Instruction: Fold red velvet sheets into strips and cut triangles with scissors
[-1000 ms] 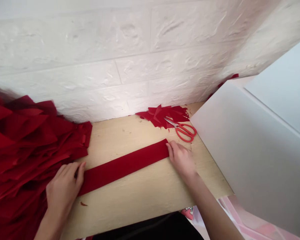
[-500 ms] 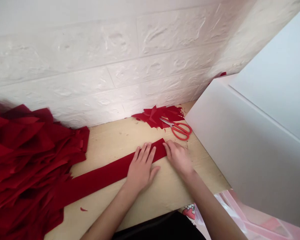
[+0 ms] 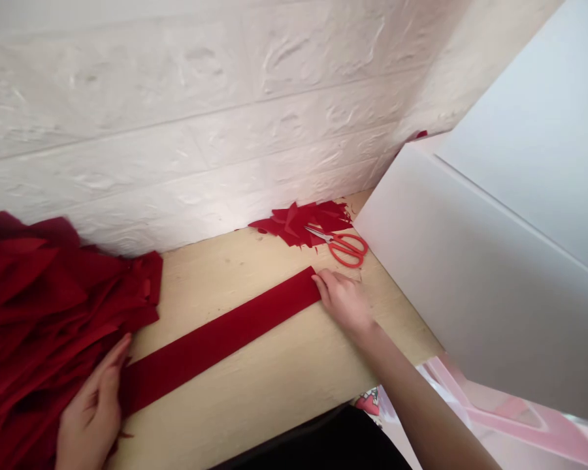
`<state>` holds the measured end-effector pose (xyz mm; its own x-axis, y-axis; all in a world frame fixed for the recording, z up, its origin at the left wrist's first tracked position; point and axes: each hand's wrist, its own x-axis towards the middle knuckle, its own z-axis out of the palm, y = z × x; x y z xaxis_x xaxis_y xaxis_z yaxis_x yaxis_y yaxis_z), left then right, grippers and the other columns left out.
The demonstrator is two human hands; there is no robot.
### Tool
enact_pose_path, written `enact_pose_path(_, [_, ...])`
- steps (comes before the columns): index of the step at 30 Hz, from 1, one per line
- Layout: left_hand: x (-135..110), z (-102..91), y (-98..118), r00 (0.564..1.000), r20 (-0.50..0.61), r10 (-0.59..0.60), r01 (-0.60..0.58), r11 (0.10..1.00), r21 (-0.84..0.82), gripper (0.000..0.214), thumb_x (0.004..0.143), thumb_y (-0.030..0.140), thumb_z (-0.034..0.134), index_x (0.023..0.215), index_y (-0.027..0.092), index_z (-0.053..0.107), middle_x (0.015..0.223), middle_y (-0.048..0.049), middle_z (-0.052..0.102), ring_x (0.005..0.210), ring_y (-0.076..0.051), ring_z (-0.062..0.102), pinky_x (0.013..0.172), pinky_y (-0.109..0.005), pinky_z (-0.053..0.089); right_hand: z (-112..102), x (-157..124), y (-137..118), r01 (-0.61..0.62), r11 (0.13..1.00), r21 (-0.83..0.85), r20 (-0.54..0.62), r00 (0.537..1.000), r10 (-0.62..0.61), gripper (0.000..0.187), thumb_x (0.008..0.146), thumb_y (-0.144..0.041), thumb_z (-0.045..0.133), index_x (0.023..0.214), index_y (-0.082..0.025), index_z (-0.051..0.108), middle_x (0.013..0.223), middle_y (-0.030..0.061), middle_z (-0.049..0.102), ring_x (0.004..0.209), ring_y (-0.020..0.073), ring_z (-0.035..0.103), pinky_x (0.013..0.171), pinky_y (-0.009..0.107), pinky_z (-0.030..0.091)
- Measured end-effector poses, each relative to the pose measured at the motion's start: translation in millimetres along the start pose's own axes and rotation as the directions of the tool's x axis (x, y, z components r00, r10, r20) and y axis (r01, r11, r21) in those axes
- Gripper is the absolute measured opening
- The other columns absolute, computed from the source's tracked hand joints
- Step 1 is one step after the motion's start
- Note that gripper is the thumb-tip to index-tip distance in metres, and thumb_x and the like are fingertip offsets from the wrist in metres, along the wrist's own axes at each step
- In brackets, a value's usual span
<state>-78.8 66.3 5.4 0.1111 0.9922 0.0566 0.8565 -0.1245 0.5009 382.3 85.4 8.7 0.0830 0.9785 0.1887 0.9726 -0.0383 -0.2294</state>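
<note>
At the left, the heap of red fabric pieces (image 3: 44, 313) lies on the worktop (image 3: 200, 271) against the white brick-patterned wall (image 3: 176, 156). Its position to one side probably gives the strip room to lie lengthwise.

Your left hand (image 3: 93, 408) is at the heap's near right side, turned on edge, at the left end of the red fabric strip (image 3: 220, 339). The thumb lies close along the forefinger and the other fingertips are hidden; whether this grip is closed on the strip cannot be told. A hand set here would serve to steady or square that end.

The strip runs diagonally between your hands, flat on the worktop, its long edges straight. Light tension or pressure at both ends would account for this.

Beyond its right half, red fabric scraps (image 3: 294, 222) lie at the foot of the wall. The orange-handled scissors (image 3: 329, 238) rest with their blades over the scraps and handles toward you, apparently parked within easy reach of the right hand.

Your right hand (image 3: 345, 297) has its grip closed in a thumb-and-finger pinch on the strip's right end, which likely anchors it. Farther right, the white panel (image 3: 436, 261) bounds the worktop.
</note>
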Motion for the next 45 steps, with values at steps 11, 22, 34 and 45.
enact_pose_path(11, [19, -0.9, 45, 0.964, -0.003, 0.266, -0.244, 0.888, 0.39, 0.05, 0.094, 0.012, 0.029, 0.135, 0.018, 0.057, 0.151, -0.0143, 0.052, 0.143, -0.032, 0.047, 0.117, -0.051, 0.043, -1, 1, 0, 0.097, 0.972, 0.215, -0.14, 0.988, -0.067, 0.041, 0.107, -0.037, 0.037, 0.083, -0.018, 0.065, 0.075, 0.007, 0.072, 0.066, 0.0163, 0.065, 0.065, 0.026, 0.042])
enact_pose_path(22, [91, 56.9, 208, 0.922, 0.099, 0.374, -0.343, 0.908, -0.24, 0.053, 0.095, 0.048, 0.057, 0.14, 0.019, 0.051, 0.144, -0.0148, 0.058, 0.135, -0.028, 0.053, 0.114, -0.046, 0.044, -26, 20, -42, 0.327, 0.861, 0.389, -0.262, 0.935, -0.237, 0.036, 0.106, -0.034, 0.04, 0.088, -0.019, 0.067, 0.068, 0.0032, 0.067, 0.06, 0.0133, 0.06, 0.061, 0.024, 0.047])
enact_pose_path(34, [108, 64.7, 202, 0.928, 0.249, 0.277, -0.101, 0.831, -0.546, 0.032, 0.097, 0.045, 0.054, 0.077, 0.02, 0.056, 0.072, 0.001, 0.063, 0.066, -0.014, 0.052, 0.064, -0.027, 0.038, -47, 47, -32, 0.263, 0.845, 0.465, 0.015, 0.952, -0.304, 0.033, 0.104, -0.039, 0.042, 0.095, -0.022, 0.069, 0.084, 0.0046, 0.073, 0.071, 0.0157, 0.065, 0.066, 0.026, 0.049])
enact_pose_path(45, [113, 92.4, 183, 0.986, 0.144, 0.088, 0.02, 0.784, -0.621, 0.034, 0.096, 0.047, 0.053, 0.076, 0.019, 0.055, 0.075, 0.0001, 0.062, 0.071, -0.015, 0.054, 0.066, -0.027, 0.041, -15, 43, 69, -0.1, 0.986, -0.133, -0.017, 0.995, 0.099, 0.035, 0.093, -0.034, 0.048, 0.113, -0.014, 0.068, 0.103, 0.0183, 0.069, 0.099, 0.0313, 0.062, 0.087, 0.044, 0.048])
